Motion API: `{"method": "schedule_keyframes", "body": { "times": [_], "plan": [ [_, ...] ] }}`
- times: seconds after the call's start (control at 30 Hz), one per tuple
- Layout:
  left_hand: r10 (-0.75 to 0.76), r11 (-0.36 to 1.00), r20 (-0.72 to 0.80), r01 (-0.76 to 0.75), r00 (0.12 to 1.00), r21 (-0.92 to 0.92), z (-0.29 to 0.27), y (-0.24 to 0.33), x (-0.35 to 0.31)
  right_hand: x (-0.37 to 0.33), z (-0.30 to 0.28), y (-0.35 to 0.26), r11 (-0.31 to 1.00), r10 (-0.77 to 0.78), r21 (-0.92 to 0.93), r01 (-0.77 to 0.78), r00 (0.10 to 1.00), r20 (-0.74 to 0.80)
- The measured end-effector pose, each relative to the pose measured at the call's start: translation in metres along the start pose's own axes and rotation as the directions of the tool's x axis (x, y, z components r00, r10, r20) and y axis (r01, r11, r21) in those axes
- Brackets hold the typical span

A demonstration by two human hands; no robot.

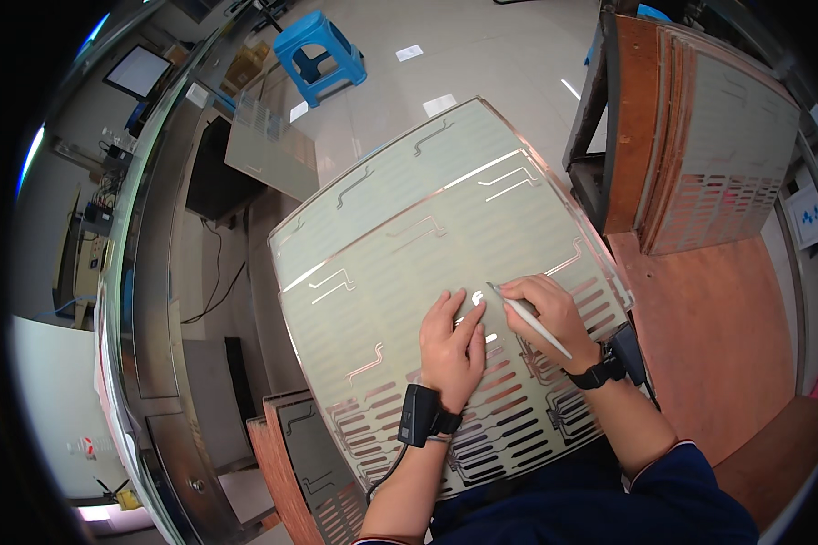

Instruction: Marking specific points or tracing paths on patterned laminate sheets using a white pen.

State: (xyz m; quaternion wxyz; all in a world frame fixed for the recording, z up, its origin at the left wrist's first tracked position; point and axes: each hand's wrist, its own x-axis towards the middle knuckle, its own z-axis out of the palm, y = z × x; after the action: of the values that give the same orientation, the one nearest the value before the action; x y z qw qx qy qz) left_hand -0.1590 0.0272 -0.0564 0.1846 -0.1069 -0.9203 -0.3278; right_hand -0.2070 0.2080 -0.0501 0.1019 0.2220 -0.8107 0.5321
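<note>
A large pale grey-green panel [373, 259] with copper-coloured line patterns and rows of slots lies tilted before me. My left hand [452, 352] rests flat on its lower middle, with fingers stretched forward. In my right hand [554, 313], just to the right, is a slim pale pen-shaped craft knife [526, 317], pinched between thumb and fingers. Its dark tip points up and left, at or just above the panel; contact cannot be made out. Small bright patches [479, 297] show on the panel beside my left fingertips. Both wrists wear black straps with small boxes.
Similar panels [727, 136] stand stacked at the right on a reddish-brown board [713, 336]. More panels [314, 454] lean at the lower left. A metal-edged workbench [159, 272] runs along the left. A blue stool [316, 56] stands on the floor beyond.
</note>
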Motion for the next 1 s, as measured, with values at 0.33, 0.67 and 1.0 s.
{"method": "schedule_keyframes", "body": {
  "times": [0.33,0.67,1.0],
  "plan": [
    [-0.014,0.993,0.110,0.001,0.994,0.118,0.000,0.003,0.002,0.003,0.004,0.001,0.999,-0.019,-0.038,0.019,1.000,-0.013],
    [-0.013,0.992,0.107,-0.001,0.994,0.125,-0.001,0.003,0.001,0.000,-0.007,0.006,0.999,0.030,-0.039,-0.032,0.998,-0.049],
    [-0.017,0.991,0.108,0.003,0.994,0.131,-0.001,0.004,0.002,0.002,-0.005,0.008,0.998,0.002,-0.062,-0.006,0.998,-0.071]
  ]
}}
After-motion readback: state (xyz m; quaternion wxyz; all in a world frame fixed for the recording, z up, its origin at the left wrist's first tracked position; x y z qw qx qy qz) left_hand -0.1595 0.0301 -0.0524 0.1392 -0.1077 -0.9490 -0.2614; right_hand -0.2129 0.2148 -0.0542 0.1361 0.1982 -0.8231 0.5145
